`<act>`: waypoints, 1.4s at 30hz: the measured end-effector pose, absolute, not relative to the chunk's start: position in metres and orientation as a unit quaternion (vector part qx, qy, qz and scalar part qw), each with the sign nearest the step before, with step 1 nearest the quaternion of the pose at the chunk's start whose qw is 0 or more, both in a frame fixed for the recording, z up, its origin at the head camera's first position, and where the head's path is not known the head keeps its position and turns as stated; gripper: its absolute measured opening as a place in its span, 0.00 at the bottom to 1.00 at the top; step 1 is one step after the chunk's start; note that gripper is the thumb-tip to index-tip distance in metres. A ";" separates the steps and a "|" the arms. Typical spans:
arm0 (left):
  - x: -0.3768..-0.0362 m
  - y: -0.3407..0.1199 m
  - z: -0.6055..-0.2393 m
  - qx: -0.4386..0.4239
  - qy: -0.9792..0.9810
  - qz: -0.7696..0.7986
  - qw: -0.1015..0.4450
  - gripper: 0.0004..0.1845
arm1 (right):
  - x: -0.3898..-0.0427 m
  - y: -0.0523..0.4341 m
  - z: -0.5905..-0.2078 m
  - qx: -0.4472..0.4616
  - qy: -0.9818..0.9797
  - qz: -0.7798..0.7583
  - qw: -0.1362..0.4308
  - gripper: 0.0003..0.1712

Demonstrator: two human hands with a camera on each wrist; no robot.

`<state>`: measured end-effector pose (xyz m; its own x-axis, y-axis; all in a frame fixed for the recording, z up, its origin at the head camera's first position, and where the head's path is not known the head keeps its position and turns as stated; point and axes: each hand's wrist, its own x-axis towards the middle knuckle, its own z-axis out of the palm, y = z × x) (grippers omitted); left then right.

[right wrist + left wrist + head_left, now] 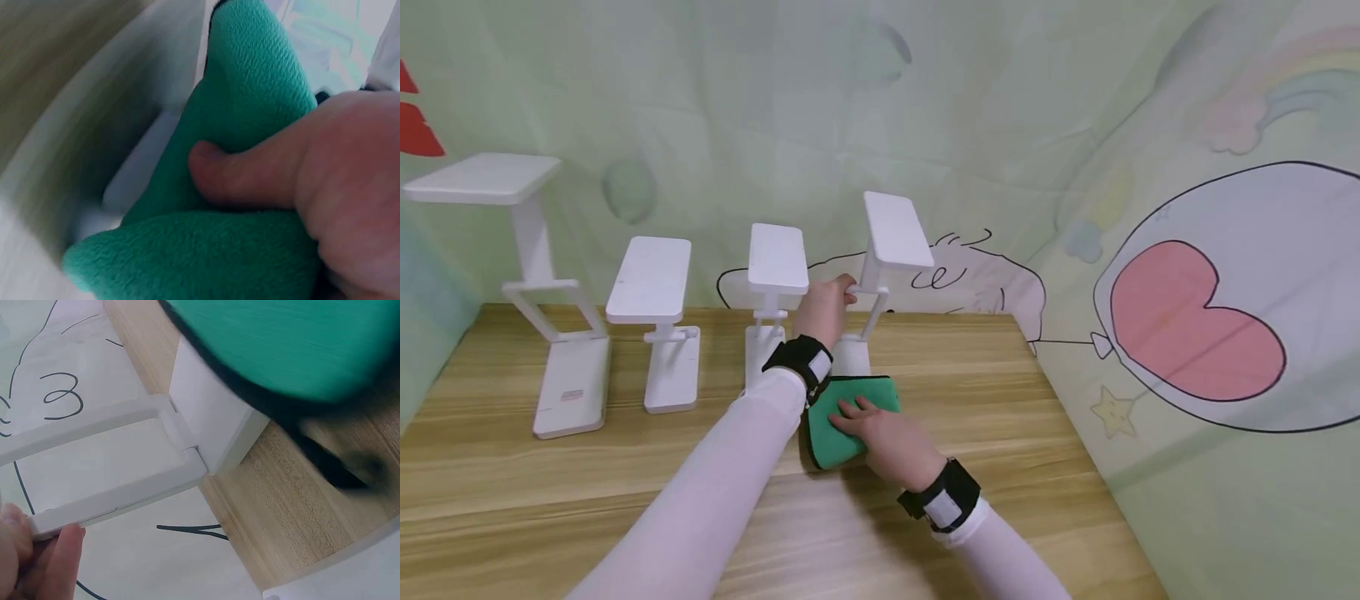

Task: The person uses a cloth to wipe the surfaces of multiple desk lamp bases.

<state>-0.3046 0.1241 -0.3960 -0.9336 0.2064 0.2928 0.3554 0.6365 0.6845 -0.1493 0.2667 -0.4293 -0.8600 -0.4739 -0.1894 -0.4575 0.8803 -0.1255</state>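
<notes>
My left hand [822, 312] grips the hinged arm of a white folding phone stand [897, 232], the rightmost in the row. In the left wrist view the fingertips [65, 556] pinch the end of the stand's rectangular frame [119, 494]. My right hand [901, 446] holds a green cloth [831, 440] with dark edging at the front of that stand's base, partly covering it. Up close in the right wrist view, the thumb [219, 175] presses into the folded green cloth [250, 87]. The other right fingers are hidden there.
Three more white phone stands stand to the left: a tall one [572, 379], a lower one [673, 367] and one beside my left wrist [777, 258]. All are on a wood-grain table [985, 400]. A printed fabric backdrop [737, 108] encloses the back and right side.
</notes>
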 end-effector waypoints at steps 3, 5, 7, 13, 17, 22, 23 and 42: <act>-0.304 0.125 -0.396 -0.157 -0.900 -0.396 0.093 0.15 | -0.158 0.259 -0.434 -0.265 0.956 -0.058 0.111 0.45; -0.303 0.125 -0.395 -0.156 -0.901 -0.394 0.093 0.15 | -0.169 0.257 -0.438 -0.274 0.954 -0.072 0.099 0.44; -0.303 0.124 -0.395 -0.156 -0.902 -0.392 0.094 0.15 | -0.182 0.259 -0.442 -0.279 0.952 -0.091 0.084 0.43; -0.304 0.123 -0.395 -0.164 -0.902 -0.389 0.093 0.15 | -0.210 0.271 -0.455 -0.264 0.955 -0.129 0.043 0.32; -0.304 0.124 -0.394 -0.167 -0.902 -0.386 0.095 0.15 | -0.208 0.282 -0.457 -0.230 0.964 -0.126 0.036 0.36; -0.304 0.123 -0.391 -0.169 -0.904 -0.382 0.090 0.16 | -0.183 0.288 -0.444 -0.182 0.976 -0.102 0.061 0.43; -0.304 0.123 -0.391 -0.169 -0.905 -0.380 0.088 0.16 | -0.176 0.289 -0.440 -0.174 0.977 -0.098 0.072 0.43; -0.292 0.118 -0.388 -0.186 -0.927 -0.315 0.089 0.32 | -0.101 0.243 -0.417 -0.181 0.970 -0.126 -0.105 0.45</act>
